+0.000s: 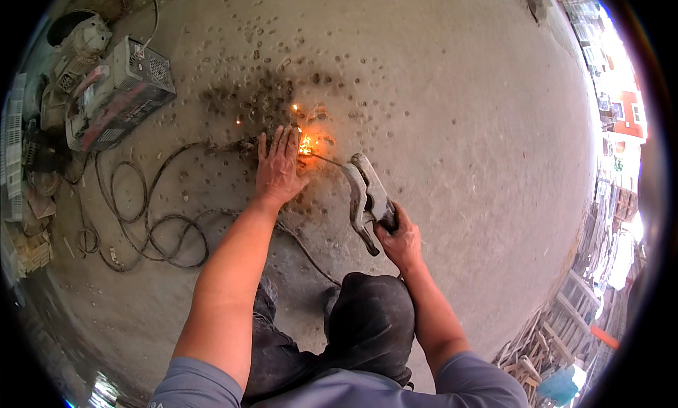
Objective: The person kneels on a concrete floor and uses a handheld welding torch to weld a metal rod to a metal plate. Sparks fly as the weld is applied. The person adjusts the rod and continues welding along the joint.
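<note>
Closed around the handle of a worn electrode holder (369, 193), my right hand (400, 238) is to the right of my knee. From the holder's jaws a thin welding electrode (329, 159) points left, its tip at a bright orange glow (306, 145) low over the floor. My left hand (278, 169) is just left of the glow, fingers stretched out and nearly side by side, palm turned away. Whatever lies under the glow is washed out by light and partly behind my left hand; I cannot make out its shape. Small sparks fly beyond my fingertips.
A box-shaped welding machine (123, 97) stands at the far left, beside a grey motor (85, 42). Looped dark cables (150, 228) lie across the floor left of my arm. Burn marks (258, 94) spot the concrete (480, 140). Scrap wood (558, 337) is piled at the right edge.
</note>
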A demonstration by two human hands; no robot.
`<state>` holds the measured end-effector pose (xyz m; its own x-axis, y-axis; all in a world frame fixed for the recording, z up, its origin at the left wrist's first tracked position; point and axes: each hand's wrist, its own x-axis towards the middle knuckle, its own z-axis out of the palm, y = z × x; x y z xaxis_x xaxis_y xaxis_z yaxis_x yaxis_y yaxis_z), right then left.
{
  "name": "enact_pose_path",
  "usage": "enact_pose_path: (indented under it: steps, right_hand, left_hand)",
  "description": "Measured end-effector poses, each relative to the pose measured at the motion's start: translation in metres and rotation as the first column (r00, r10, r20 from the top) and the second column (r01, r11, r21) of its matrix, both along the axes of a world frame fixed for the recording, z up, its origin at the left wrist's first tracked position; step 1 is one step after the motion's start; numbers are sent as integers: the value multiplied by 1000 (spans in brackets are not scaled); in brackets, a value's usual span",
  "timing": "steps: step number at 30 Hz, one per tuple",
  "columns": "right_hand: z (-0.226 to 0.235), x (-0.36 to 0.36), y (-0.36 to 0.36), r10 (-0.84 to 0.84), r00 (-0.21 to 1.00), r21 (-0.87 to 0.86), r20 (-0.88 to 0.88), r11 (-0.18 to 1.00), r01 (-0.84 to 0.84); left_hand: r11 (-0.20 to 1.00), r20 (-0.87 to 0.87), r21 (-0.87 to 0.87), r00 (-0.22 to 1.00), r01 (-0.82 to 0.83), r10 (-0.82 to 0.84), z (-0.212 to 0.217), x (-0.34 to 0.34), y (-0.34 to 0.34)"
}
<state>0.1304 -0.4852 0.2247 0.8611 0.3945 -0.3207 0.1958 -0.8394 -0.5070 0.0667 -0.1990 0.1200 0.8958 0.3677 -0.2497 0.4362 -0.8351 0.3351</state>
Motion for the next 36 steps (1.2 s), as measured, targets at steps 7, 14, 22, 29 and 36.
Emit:
enact_pose_path:
  steps: [7, 14, 22, 29, 36]
  right_hand:
    - [-1, -1, 0, 21, 1000, 9, 12, 1000, -21]
    - [1, 0, 4, 36, 999, -4, 9, 999, -36]
    - [-1, 0, 8, 54, 999, -37, 9, 998, -54]
    - [-2, 0, 10, 54, 998, -30, -15, 998, -55]
    - [-3, 0, 11, 53, 998, -43, -19, 998, -53]
  left_hand:
    - [1000, 16, 10, 1000, 9, -9, 3, -1, 0]
    - [999, 68, -48, 998, -10, 14, -1, 0, -5]
    - [996, 7, -91, 1000, -1, 1, 3, 2, -5]
    - [994, 139, -78, 988, 77, -66, -7, -1, -12]
    - [994, 142, -75, 988, 77, -66, -2, 0, -12]
